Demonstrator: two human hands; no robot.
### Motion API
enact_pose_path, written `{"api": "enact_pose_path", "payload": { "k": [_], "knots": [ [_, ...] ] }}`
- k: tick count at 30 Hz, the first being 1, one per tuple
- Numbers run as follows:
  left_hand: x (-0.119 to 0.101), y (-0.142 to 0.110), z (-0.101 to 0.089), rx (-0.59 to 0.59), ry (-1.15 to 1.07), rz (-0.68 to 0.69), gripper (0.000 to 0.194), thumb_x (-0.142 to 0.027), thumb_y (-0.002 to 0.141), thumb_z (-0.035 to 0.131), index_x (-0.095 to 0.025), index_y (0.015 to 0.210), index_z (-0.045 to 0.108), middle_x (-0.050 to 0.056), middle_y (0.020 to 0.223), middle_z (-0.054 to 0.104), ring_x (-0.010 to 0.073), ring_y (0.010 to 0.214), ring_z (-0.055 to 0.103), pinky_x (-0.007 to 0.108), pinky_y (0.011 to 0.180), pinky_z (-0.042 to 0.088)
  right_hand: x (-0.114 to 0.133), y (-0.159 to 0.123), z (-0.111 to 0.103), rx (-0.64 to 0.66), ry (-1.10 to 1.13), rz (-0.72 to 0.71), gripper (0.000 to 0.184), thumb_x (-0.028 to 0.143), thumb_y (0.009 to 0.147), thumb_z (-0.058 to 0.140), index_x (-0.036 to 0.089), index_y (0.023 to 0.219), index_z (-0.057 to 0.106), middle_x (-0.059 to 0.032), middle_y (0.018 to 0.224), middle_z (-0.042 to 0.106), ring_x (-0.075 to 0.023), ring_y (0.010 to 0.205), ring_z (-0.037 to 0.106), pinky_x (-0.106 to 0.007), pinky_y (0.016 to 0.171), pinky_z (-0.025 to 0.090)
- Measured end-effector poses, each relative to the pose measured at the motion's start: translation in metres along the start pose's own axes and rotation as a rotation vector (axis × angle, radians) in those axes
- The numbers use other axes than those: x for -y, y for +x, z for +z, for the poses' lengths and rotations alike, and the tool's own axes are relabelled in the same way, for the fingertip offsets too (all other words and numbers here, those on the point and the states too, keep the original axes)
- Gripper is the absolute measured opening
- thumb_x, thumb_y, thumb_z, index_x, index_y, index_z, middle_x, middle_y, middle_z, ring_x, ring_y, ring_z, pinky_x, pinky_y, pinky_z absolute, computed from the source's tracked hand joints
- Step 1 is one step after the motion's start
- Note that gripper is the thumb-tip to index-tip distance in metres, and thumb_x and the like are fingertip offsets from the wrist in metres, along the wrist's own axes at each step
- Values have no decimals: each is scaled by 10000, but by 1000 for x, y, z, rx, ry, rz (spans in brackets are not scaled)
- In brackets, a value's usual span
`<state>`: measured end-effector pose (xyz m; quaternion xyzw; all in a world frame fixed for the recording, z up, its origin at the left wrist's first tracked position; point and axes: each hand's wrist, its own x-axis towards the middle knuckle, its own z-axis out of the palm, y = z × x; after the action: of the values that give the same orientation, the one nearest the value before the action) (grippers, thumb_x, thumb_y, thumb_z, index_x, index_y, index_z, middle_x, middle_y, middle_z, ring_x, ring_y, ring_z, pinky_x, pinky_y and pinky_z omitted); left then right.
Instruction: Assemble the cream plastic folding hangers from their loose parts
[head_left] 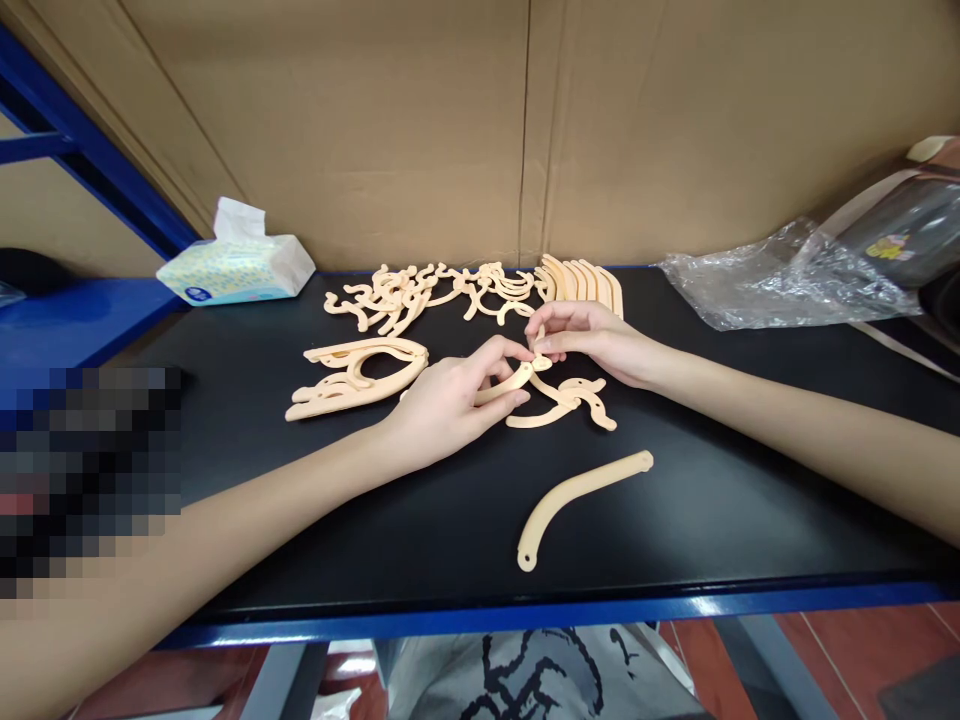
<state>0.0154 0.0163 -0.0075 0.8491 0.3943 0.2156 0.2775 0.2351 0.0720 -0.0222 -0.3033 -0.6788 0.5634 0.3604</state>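
My left hand (442,405) is closed on a curved beige hanger arm (514,382), thumb below and fingers above. At that arm's end, my right hand (596,340) pinches a small beige hanger piece (541,363); its fingers partly cover the piece. The two parts meet or overlap there, and I cannot tell whether they are joined. Just below the hands lie a curved arm (534,418) and hook-shaped pieces (596,400), touching one another. Nearer the front edge rests a single bent hanger arm (581,487) with a hole at each end.
Folded hangers (330,408) lie left of my left hand. At the back are a pile of small hook parts (390,295) and a row of hanger arms (581,280). A tissue pack (240,268) stands back left; clear plastic wrap (780,280) and a bag (892,240) lie right.
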Motion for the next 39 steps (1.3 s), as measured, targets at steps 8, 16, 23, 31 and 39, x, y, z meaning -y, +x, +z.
{"api": "enact_pose_path", "payload": {
  "k": [8,16,23,31,39],
  "knots": [
    [1,0,1,-3,-16,7,288,-344,932,521,-236,1194,470,-41,823,609,105,651,586,205,632,472,1,-1,-1,-8,19,11,158,227,753,723,185,894,665,26,787,628,-91,669,528,-243,669,432],
    [2,-1,1,20,18,49,323,-315,943,507,-251,1252,435,-42,826,583,101,648,572,197,627,460,0,0,-3,17,-1,29,206,264,758,741,187,946,706,18,799,647,-90,680,542,-242,676,441],
    [1,-1,1,7,65,69,348,-298,940,511,-249,1278,444,-52,788,566,89,606,525,185,594,414,1,-1,-4,33,-34,61,246,302,763,754,199,983,711,12,810,650,-103,725,573,-236,649,434],
    [3,-1,1,-10,172,117,337,-283,945,526,-260,1280,496,-82,671,461,78,529,420,185,553,314,3,-1,-5,92,-19,62,231,296,786,746,199,991,698,2,899,665,-110,805,602,-237,702,455],
    [1,-1,0,0,175,115,321,-281,945,524,-261,1265,514,-81,702,483,66,504,394,185,552,306,5,-1,-3,116,-3,34,171,258,795,737,184,929,660,17,859,649,-100,802,606,-242,755,461]
  ]
}}
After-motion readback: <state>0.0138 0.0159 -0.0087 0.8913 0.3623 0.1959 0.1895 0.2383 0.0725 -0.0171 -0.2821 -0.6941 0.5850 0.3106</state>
